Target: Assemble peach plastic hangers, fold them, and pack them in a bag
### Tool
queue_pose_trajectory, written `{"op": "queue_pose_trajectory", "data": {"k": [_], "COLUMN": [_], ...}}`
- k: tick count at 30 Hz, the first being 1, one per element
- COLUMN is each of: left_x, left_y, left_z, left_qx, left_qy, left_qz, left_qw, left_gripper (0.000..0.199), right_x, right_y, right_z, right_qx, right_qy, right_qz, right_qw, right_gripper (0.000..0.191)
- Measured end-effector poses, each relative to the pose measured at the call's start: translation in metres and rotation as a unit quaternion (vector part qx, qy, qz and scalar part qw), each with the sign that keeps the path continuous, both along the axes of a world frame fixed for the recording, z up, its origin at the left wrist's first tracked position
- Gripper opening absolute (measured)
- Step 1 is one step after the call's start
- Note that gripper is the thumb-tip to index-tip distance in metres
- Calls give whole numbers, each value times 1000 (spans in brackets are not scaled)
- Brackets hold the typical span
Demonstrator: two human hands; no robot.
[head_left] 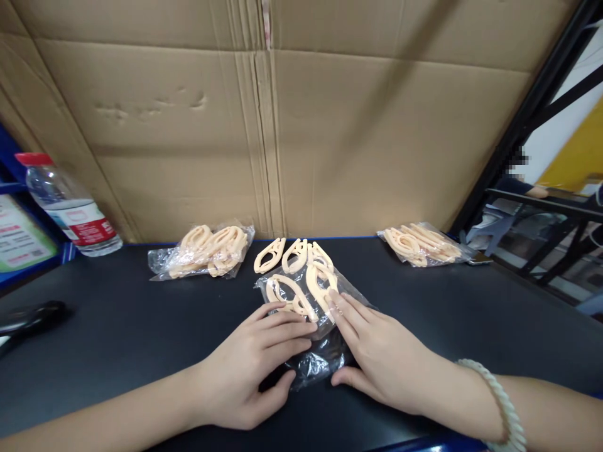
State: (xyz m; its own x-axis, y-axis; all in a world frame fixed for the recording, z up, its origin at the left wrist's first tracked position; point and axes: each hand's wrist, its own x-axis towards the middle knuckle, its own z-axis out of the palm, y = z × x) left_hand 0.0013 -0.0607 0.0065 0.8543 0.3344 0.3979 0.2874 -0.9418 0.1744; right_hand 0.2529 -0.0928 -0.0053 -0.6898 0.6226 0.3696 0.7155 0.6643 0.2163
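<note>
In front of me lies a clear plastic bag (313,367) with cream folding hangers (321,284) in or on its far half; I cannot tell which are inside. My left hand (257,358) rests on the bag's left side, fingers stretched out over the lower end of a hanger (291,295). On the right side, my right hand (377,351) lies with extended fingers touching the other hanger, its thumb near the bag's near part. Just beyond the bag are several loose hangers (269,255) of the same kind. A pale braided band (494,402) circles my right wrist.
Bagged hangers (207,251) lie at the back left, another bagged bundle (421,243) at the back right. A red-capped water bottle (78,207) stands far left, above a black object (32,319). Cardboard (400,125) walls the black table's back. A person's arm (522,187) shows beyond the frame.
</note>
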Motion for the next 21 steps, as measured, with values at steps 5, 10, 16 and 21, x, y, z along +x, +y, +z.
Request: {"op": "queue_pose_trajectory", "data": {"k": [5,10,16,21], "left_x": [0,-1,-6,-7], "left_y": [-2,-2,-1,3], "left_z": [2,3,1,-1], "left_qx": [9,24,3,-24], "left_qy": [-35,-127,-226,-222], "left_qz": [2,16,97,119], "left_qw": [999,991,969,967], "left_gripper": [35,14,19,17], "right_x": [-2,8,35,42], "right_y": [-9,1,68,131], "right_z": [17,33,30,26], "right_qx": [45,77,31,-37], "right_qy": [31,180,214,20], "right_qz": [87,172,61,12], "right_qw": [995,966,974,999], "right_gripper": [55,24,22,58]}}
